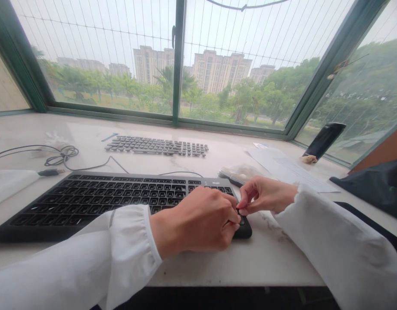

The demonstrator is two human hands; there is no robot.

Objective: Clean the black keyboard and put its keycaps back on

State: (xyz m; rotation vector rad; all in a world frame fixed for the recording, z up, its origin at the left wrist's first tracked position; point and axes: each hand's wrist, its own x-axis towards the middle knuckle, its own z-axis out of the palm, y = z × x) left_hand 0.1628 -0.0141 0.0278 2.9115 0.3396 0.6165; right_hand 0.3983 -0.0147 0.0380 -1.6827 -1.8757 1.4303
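A black keyboard [104, 196] lies across the table, its key wells bare of caps over most of the surface. My left hand [201, 219] rests over its right end, fingers curled down towards the last keys; whatever lies under those fingers is hidden. From the right, my right hand [266, 196] pinches a small dark keycap [239, 211] between thumb and forefinger at the keyboard's right edge. The fingertips of both hands nearly meet there. Behind the keyboard, loose dark keycaps [153, 145] are laid out in rows on the white tabletop [192, 269].
A coiled black cable [60, 155] and a white object [12, 185] are at the left. Clear plastic wrapping [243, 172], paper sheets [289, 168], a leaning black phone-like slab [324, 140] and a dark bag [376, 185] are to the right. Windows [175, 64] rise behind.
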